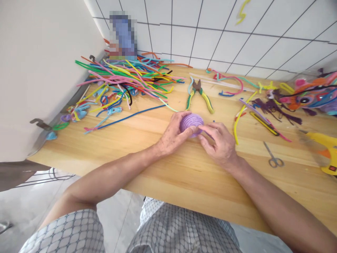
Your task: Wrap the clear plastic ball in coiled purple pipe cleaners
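A round purple coil [190, 123], ridged in rings, is between my hands above the wooden table. My left hand [173, 135] wraps round its left side, with the thumb across its lower front. At the coil's right edge is my right hand [218, 142], its index finger and thumb close together near the rim; whatever lies between those fingertips is too small to make out. Just beyond the coil lie pliers [198, 95] with green and yellow handles, their jaws pointing to the wall.
Many coloured pipe cleaners [126, 77] are heaped at the back left of the table [147, 168]. Scissors [275, 160], a yellow-black cutter [264, 123] and a yellow glue gun [322, 146] lie to the right. A colourful figure [310, 96] is at the far right.
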Action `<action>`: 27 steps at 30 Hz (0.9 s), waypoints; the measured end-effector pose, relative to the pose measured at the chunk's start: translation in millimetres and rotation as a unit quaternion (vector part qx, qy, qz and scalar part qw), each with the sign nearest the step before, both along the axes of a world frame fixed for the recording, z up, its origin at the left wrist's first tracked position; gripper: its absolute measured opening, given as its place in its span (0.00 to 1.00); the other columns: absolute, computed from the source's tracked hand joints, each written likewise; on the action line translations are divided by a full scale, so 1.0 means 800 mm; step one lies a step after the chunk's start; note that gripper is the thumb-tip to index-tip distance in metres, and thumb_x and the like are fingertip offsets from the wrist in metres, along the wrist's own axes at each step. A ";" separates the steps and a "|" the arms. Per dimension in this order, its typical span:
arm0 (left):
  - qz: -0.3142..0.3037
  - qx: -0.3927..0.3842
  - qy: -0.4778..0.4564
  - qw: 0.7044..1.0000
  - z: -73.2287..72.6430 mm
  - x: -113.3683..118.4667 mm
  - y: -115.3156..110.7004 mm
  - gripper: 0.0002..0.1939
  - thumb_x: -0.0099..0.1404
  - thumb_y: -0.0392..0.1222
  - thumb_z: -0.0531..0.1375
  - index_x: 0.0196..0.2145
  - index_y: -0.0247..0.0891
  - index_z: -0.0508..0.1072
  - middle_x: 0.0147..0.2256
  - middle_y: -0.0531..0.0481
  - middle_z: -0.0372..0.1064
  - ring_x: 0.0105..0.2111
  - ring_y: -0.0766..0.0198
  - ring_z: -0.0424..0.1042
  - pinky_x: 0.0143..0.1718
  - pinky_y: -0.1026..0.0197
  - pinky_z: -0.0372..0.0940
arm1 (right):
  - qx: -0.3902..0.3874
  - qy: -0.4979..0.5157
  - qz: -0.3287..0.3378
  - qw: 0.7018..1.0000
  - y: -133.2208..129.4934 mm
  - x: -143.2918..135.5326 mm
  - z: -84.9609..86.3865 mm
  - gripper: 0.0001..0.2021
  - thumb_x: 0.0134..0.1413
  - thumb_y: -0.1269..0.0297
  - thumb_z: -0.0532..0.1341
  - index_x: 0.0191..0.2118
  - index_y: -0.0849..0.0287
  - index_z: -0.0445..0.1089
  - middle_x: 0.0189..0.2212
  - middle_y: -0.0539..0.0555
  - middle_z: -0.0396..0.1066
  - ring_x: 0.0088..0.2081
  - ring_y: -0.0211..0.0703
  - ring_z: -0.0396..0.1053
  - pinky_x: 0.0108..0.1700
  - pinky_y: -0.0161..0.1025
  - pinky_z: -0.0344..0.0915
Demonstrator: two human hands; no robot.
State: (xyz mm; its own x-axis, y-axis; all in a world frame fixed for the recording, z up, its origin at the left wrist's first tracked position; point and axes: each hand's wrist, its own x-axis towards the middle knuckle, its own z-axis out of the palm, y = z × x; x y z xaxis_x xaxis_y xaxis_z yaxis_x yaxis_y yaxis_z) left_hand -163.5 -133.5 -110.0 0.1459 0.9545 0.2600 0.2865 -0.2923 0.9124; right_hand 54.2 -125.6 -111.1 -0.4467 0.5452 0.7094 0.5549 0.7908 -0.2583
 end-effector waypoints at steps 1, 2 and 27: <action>0.000 0.002 0.000 1.000 0.000 0.000 0.000 0.28 0.75 0.58 0.62 0.64 0.42 0.66 0.63 0.39 0.68 0.66 0.50 0.67 0.70 0.45 0.62 | 0.001 0.002 -0.001 1.000 0.000 0.000 0.000 0.23 0.65 0.70 0.66 0.63 0.49 0.73 0.47 0.58 0.79 0.45 0.51 0.78 0.46 0.48 0.78; -0.001 0.003 0.000 1.000 0.000 0.000 0.000 0.28 0.75 0.58 0.62 0.64 0.41 0.66 0.64 0.39 0.68 0.66 0.50 0.67 0.71 0.45 0.62 | 0.001 0.004 0.000 1.000 0.000 0.000 0.000 0.22 0.66 0.71 0.65 0.63 0.50 0.73 0.46 0.58 0.79 0.44 0.50 0.78 0.46 0.48 0.78; -0.019 -0.004 0.006 1.000 0.002 -0.004 0.000 0.30 0.72 0.56 0.64 0.65 0.41 0.64 0.64 0.37 0.67 0.66 0.48 0.67 0.70 0.44 0.63 | 0.006 0.004 -0.005 1.000 0.005 0.003 -0.003 0.26 0.65 0.79 0.59 0.62 0.47 0.75 0.45 0.55 0.79 0.44 0.47 0.78 0.46 0.45 0.78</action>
State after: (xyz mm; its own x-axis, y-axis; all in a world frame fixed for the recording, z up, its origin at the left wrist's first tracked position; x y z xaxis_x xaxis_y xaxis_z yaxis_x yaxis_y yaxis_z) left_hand -166.4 -133.5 -108.1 0.1850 0.9503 0.2504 0.2859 -0.2958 0.9115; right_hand 56.6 -121.9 -113.1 -0.4354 0.5412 0.7194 0.5616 0.7878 -0.2528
